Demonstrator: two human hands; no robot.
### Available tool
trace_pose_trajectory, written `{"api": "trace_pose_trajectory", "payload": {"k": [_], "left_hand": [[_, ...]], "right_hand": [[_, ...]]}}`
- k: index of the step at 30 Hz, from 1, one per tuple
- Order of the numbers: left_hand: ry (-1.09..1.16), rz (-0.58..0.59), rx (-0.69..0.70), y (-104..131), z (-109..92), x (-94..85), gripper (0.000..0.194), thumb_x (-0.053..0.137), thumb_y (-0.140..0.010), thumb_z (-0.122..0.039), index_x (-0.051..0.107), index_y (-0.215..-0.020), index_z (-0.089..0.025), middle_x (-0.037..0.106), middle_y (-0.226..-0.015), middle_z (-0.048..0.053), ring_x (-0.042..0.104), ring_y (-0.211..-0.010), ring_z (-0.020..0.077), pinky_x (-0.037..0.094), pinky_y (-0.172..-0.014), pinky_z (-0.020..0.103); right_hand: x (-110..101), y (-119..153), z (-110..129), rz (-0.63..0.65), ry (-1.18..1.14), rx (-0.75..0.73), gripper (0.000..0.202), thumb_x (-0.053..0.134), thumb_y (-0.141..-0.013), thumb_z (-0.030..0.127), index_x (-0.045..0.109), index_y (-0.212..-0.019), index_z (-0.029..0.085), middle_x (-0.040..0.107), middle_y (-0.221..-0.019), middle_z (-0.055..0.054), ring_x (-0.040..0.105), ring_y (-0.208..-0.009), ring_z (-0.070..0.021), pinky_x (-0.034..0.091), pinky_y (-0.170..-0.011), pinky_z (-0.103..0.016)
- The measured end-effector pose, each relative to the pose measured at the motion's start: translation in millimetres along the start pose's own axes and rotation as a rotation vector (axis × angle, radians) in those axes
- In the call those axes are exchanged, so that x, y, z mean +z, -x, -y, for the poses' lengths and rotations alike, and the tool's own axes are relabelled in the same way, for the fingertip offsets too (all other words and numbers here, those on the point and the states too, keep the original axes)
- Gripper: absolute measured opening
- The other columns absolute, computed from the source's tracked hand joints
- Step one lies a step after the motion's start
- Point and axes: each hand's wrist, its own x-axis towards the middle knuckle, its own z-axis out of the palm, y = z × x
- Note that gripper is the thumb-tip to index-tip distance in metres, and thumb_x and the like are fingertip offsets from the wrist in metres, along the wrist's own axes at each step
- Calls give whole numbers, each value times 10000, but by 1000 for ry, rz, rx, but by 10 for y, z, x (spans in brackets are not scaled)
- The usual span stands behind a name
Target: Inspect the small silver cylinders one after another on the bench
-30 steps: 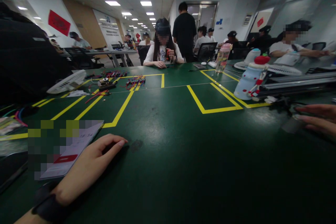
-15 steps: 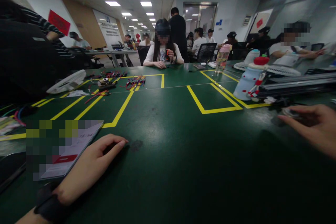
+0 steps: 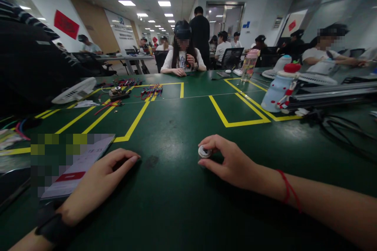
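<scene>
Pinching a small, round, whitish piece with a dark patch on top [image 3: 204, 151] between thumb and forefinger, held the grip of the bare right hand [image 3: 232, 161] narrow around the piece, to the right of a flat, rectangular phone with a pale lit screen [image 3: 84, 164] and well apart from that phone. Could not tell touching from hovering between the piece and the smooth, dark green tabletop [image 3: 173, 211]. Wore a thin red cord [image 3: 288, 189] on the right wrist. Rested the bare left hand [image 3: 103, 176] at the phone's right edge, hiding part of it, with fingers loosely curled and thumb tip close to forefinger tip, in a slim grip; could not tell its contents, with the palm out of sight. Wore a black band [image 3: 52, 223] on the left wrist, near the phone's lower end. Had a tangle of thin multicoloured wires [image 3: 151, 91] beyond the phone and to the right, and a pale-blue rounded bottle with red spots [image 3: 273, 94] far to the right. Faced a seated person in a white top [image 3: 182, 57], well beyond the phone.
</scene>
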Motion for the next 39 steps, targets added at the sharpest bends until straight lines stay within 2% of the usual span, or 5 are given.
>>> {"api": "trace_pose_trajectory", "payload": {"k": [4,10,14,27,39], "left_hand": [[11,23,61,-57,-184,67,341,520,-872,-514,654,-1079,-278,681,-1100,23,621,-1010,250,481,-878,357],[143,40,429,-52,-1059,415,242,516,-920,-368,640,-1116,-296,651,-1057,9,608,-915,170,494,-814,308],[199,20,453,-124,-1348,563,182,569,-895,-316,707,-1004,-269,651,-1003,23,608,-888,168,495,-740,290],[307,-158,389,-187,-1259,492,169,616,-863,-371,726,-894,-247,649,-938,14,603,-844,171,467,-722,302],[44,26,445,-213,-1045,808,111,694,-801,-366,768,-878,-340,635,-1010,20,546,-980,239,425,-866,408]], "right_hand": [[12,29,-46,-1,-32,-23,332,657,-803,335,507,-1067,200,576,-1120,-38,563,-969,-111,501,-840,-283],[78,48,-85,22,-125,43,459,693,-768,282,456,-1156,222,589,-1105,-27,588,-984,-108,516,-868,-277],[112,51,-101,-3,-239,94,513,714,-750,289,399,-1149,219,603,-1082,-22,607,-982,-101,528,-873,-269],[67,50,-58,-46,-76,91,444,659,-758,261,450,-1144,193,585,-1058,-48,584,-925,-116,502,-820,-276],[84,33,-53,-51,9,61,393,626,-751,247,477,-1107,172,568,-1014,-47,543,-882,-112,465,-782,-257]]}}
